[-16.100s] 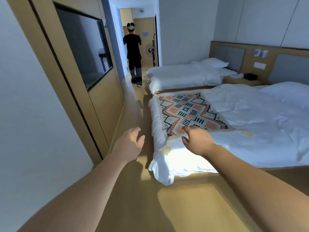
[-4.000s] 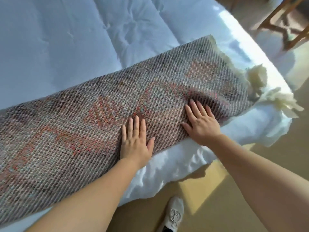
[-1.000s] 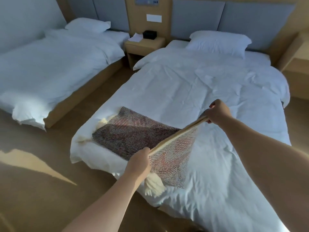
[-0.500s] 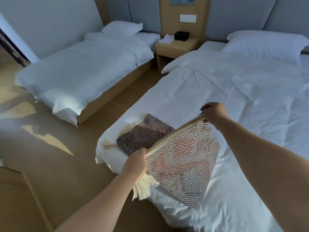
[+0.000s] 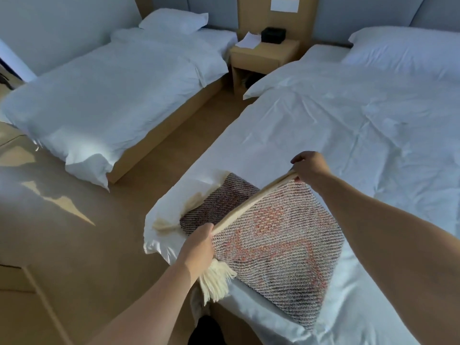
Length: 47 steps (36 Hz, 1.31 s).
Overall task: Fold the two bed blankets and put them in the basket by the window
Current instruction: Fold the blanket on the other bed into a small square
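Bedding in white covers the far bed [image 5: 119, 88] at left, with a wooden nightstand [image 5: 263, 54] between it and the near bed [image 5: 348, 125]. Your left hand [image 5: 198, 247] and right hand [image 5: 310, 168] each pinch shut on the cream edge of the woven blanket [image 5: 276, 247], stretching it taut. Its lifted half hangs above the near bed's foot corner, the rest lying on the duvet.

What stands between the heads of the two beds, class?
In the head view, a wooden nightstand stands between the left bed and the right bed. A black box and white paper lie on it.
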Motion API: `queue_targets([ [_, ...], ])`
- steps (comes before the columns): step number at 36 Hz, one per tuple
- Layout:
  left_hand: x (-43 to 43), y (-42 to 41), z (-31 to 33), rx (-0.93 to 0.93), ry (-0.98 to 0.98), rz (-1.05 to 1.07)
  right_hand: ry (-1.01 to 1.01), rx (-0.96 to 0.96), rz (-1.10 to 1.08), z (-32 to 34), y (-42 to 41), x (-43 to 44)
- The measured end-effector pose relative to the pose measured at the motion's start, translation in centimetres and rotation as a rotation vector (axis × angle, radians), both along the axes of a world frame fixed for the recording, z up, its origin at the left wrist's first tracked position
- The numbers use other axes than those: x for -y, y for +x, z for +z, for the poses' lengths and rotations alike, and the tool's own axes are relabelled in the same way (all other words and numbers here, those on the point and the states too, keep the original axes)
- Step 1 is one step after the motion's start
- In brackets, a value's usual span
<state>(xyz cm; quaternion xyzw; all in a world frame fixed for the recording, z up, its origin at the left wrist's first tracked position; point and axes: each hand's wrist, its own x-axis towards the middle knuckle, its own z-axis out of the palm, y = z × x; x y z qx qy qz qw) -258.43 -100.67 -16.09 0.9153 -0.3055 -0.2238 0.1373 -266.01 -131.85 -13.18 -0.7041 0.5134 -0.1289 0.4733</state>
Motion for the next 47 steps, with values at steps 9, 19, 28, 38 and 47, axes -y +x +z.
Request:
queue_targets([
  [9, -0.4, 12.2, -5.9, -0.108, 0.079, -0.183, -0.010, -0.111, -0.110, -5.2, 10.9, -1.7],
  [19, -0.7, 21.7, -15.5, -0.233, 0.136, -0.218, -0.025, -0.229, -0.132, -14.9, 21.9, -2.1],
  [28, -0.4, 26.6, -21.8, -0.257, 0.154, -0.224, -0.036, -0.324, -0.112, -21.7, 28.3, -1.8],
  [38, -1.7, 27.0, -26.2, -0.192, 0.154, -0.153, -0.034, -0.390, -0.053, -27.8, 30.9, -2.5],
  [47, 3.8, 24.4, -27.1, 0.187, -0.085, -0.465, -0.543, -0.323, 0.210, -30.2, 25.2, -6.9],
])
